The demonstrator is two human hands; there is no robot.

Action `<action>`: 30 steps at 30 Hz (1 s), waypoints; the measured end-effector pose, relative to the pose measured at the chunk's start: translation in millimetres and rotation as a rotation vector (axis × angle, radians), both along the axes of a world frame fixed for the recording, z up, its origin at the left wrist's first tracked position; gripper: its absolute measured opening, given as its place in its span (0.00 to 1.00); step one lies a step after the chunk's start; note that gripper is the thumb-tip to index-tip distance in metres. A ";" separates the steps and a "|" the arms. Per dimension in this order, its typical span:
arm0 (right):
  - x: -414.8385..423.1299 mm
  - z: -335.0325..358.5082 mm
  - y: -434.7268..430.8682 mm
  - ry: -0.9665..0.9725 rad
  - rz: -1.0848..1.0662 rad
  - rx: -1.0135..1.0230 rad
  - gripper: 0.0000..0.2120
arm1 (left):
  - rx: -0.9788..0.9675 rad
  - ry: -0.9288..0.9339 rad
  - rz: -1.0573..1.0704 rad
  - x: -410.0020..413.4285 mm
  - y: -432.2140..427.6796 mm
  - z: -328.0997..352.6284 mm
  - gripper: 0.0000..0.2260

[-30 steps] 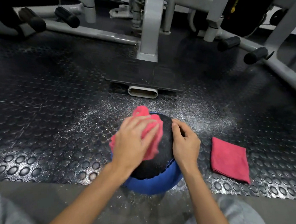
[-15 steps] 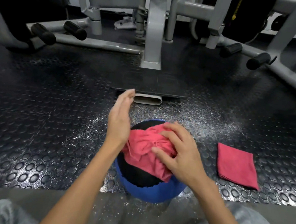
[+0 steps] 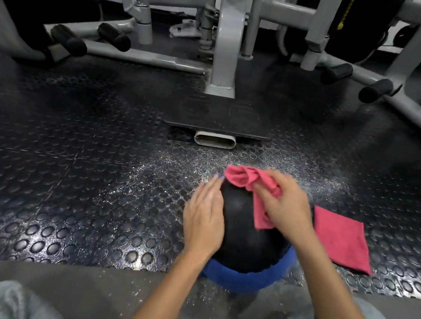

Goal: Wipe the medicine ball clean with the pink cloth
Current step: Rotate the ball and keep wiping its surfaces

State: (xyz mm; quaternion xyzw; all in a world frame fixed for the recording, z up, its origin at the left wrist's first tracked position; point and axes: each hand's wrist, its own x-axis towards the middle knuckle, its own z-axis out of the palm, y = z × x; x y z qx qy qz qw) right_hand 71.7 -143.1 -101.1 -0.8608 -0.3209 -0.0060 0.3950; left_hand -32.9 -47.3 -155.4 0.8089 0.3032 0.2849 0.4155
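Note:
A black and blue medicine ball [image 3: 241, 235] sits on the studded rubber floor between my knees. My right hand [image 3: 283, 206] grips a bunched pink cloth [image 3: 247, 180] and presses it on the ball's far upper right side. My left hand [image 3: 204, 216] lies flat with straight fingers against the ball's left side, steadying it. The ball's far side and the part under my hands are hidden.
A second folded pink cloth [image 3: 341, 238] lies on the floor right of the ball. Grey gym machine frames [image 3: 226, 46] with black padded pegs [image 3: 113, 36] stand ahead, with a black footplate [image 3: 219, 118]. White dust is scattered on the floor [image 3: 73, 171] around the ball.
The cloth passed from my left hand to my right. My right hand then pushed it up toward the ball's far right, while my left hand came down flat on the ball's left side.

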 end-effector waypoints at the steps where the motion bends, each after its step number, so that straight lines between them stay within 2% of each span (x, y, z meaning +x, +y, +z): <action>1: 12.3 -4.8 -3.9 0.107 -0.073 0.039 0.08 | 0.051 -0.018 0.004 1.8 -5.3 -2.4 0.27; 2: 23.8 -7.2 -8.7 0.244 -0.150 0.069 0.06 | 0.086 -0.026 0.013 4.7 -10.5 -2.6 0.29; 4: 44.3 -13.0 -18.6 0.489 -0.252 0.175 0.08 | 0.111 -0.009 0.028 11.7 -22.4 3.9 0.31; 5: 51.6 -17.0 -21.9 0.565 -0.284 0.210 0.10 | 0.121 0.020 0.023 15.2 -28.1 8.2 0.32; 6: 52.8 -14.5 -24.0 0.557 -0.300 0.183 0.14 | 0.139 0.063 0.017 18.6 -34.0 11.8 0.34; 7: 50.7 -12.2 -22.7 0.470 -0.293 0.139 0.16 | 0.159 0.108 0.020 22.1 -38.9 14.7 0.35; 8: 40.1 -5.8 -19.7 0.333 -0.268 0.096 0.14 | 0.174 0.136 0.035 24.5 -41.8 16.5 0.35; 10: 9.1 4.8 -12.4 -0.044 -0.047 0.054 0.06 | 0.184 0.125 0.089 26.2 -42.8 15.6 0.33; 11: -3.8 5.7 -9.8 -0.217 0.064 0.050 0.07 | 0.183 0.111 0.101 25.8 -42.5 13.2 0.31; 12: -11.3 7.9 -8.8 -0.276 0.141 0.043 0.09 | 0.196 0.100 0.107 25.1 -42.3 10.7 0.29; 13: -4.9 7.8 -9.7 -0.217 0.140 0.038 0.09 | 0.211 0.091 0.110 23.8 -42.4 7.7 0.29; 16: 42.2 0.0 -20.7 0.253 -0.110 0.002 0.08 | 0.173 0.064 0.079 17.4 -37.9 6.8 0.31; 17: 54.6 -3.9 -27.5 0.427 -0.187 0.030 0.11 | 0.116 0.040 0.046 14.7 -32.6 7.3 0.29; 19: 70.8 -15.9 -35.4 0.764 -0.284 0.185 0.09 | -0.090 -0.083 -0.020 9.7 -21.5 5.8 0.23; 20: 71.8 -17.9 -37.7 0.829 -0.305 0.228 0.11 | -0.176 -0.125 -0.032 8.3 -17.8 5.6 0.20; 21: 71.9 -19.1 -37.9 0.820 -0.304 0.229 0.12 | -0.206 -0.139 -0.016 8.9 -15.0 5.5 0.19; 23: 59.4 -10.7 -31.8 0.632 -0.225 0.219 0.10 | -0.195 -0.088 0.082 12.8 -12.5 1.8 0.20; 25: 35.1 1.5 -19.6 0.277 -0.069 0.149 0.05 | -0.244 -0.028 0.162 16.2 -11.6 0.2 0.18; 27: 9.1 6.4 -13.0 -0.162 0.128 0.005 0.08 | -0.304 -0.047 0.185 12.9 -6.8 -6.9 0.18; 28: 4.2 4.7 -12.8 -0.259 0.235 -0.004 0.09 | -0.327 -0.087 0.182 8.9 -5.0 -10.8 0.17; 29: 6.5 5.8 -14.3 -0.225 0.294 0.007 0.08 | -0.350 -0.140 0.171 5.1 -4.2 -14.7 0.16; 30: 13.0 7.9 -16.1 -0.106 0.286 0.037 0.06 | -0.379 -0.191 0.161 1.7 -4.0 -17.4 0.16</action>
